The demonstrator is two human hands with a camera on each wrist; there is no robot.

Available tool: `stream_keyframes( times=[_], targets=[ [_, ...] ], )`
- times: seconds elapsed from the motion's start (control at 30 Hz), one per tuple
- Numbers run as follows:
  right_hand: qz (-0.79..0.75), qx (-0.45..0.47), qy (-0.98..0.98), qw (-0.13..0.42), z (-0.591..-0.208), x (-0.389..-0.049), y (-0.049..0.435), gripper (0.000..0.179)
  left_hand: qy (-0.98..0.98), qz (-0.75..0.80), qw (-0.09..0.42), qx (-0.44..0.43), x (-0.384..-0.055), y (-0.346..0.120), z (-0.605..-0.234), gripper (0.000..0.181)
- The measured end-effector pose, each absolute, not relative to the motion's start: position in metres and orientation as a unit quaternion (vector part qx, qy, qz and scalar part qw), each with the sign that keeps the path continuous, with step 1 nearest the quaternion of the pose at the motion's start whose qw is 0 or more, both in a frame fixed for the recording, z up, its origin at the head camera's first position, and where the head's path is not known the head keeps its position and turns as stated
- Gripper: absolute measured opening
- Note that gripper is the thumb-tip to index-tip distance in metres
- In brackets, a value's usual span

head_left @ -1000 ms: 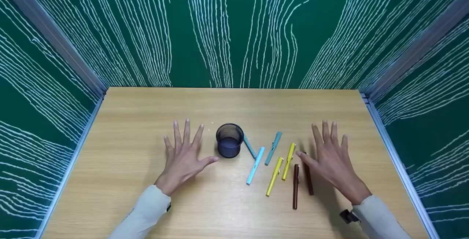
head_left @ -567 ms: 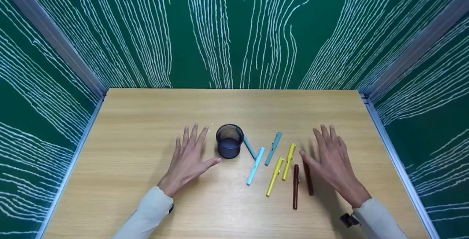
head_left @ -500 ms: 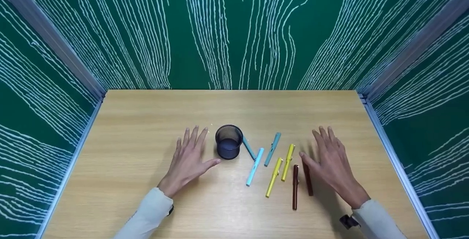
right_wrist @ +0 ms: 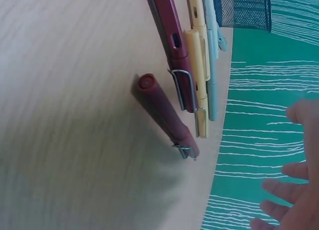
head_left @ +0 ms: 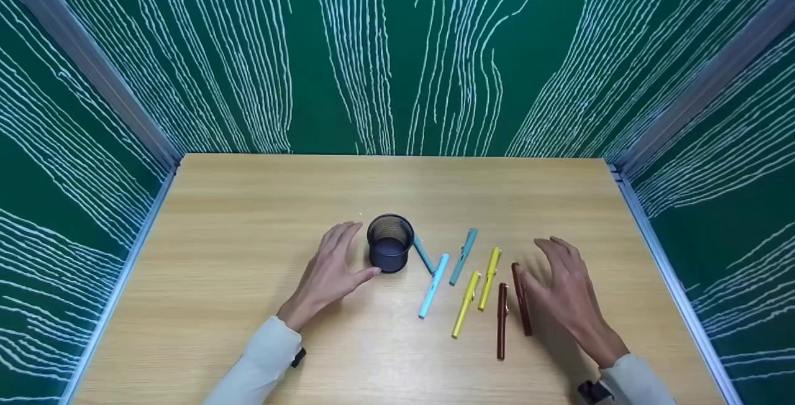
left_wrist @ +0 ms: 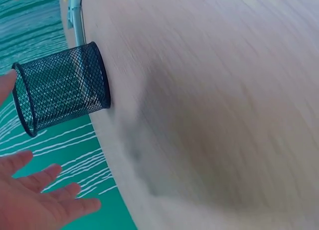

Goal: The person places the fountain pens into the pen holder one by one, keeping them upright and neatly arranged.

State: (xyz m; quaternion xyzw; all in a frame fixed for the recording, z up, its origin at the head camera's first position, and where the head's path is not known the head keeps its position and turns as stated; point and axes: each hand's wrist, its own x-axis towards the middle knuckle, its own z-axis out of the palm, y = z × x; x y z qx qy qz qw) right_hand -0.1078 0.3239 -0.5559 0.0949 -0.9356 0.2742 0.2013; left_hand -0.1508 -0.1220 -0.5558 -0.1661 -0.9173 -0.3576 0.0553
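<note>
A black mesh pen cup point(head_left: 389, 262) stands upright on the table. My left hand point(head_left: 328, 274) is just left of it, fingers spread and slightly bent, thumb tip close to the cup's lower side; it holds nothing. In the left wrist view the mesh cup point(left_wrist: 62, 88) appears beside the fingers. My right hand point(head_left: 566, 290) hovers with loosely bent fingers, thumb beside the outer dark red pen point(head_left: 522, 299). A second dark red pen point(head_left: 501, 321) lies left of that one. The right wrist view shows the nearer red pen point(right_wrist: 167, 110) lying apart from the hand.
Two yellow pens point(head_left: 466, 305) lie left of the red ones. Farther left are a light blue pen point(head_left: 433, 287) and a teal pen point(head_left: 463, 257); another teal pen point(head_left: 423, 254) reaches to the cup's right side. Green patterned walls point(head_left: 404, 57) enclose the wooden table point(head_left: 248, 187).
My left hand has moved right toward the cup, its fingers drawing closer together and bending. The right hand's fingers have bent and dropped lower. Cup and pens stay in place.
</note>
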Motion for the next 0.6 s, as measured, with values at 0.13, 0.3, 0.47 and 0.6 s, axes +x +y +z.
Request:
stream_keyframes(
  times=[0.13, 0.3, 0.47, 0.6],
  targets=[
    [0.304, 0.093, -0.929, 0.188, -0.562, -0.105, 0.326, 0.056, -0.9, -0.408, 0.035, -0.151, -0.152, -0.12, -0.56, 0.095],
    [0.345, 0.077, -0.921, 0.166, -0.568, -0.101, 0.328, 0.051, -0.869, -0.473, 0.023, -0.14, -0.155, -0.118, -0.567, 0.096],
    [0.38, 0.054, -0.91, 0.157, -0.573, -0.097, 0.331, 0.048, -0.832, -0.532, 0.024, -0.157, -0.16, -0.116, -0.573, 0.097],
    [0.396, 0.03, -0.906, 0.143, -0.577, -0.094, 0.334, 0.048, -0.798, -0.58, 0.016, -0.165, -0.164, -0.113, -0.578, 0.094]
  ],
)
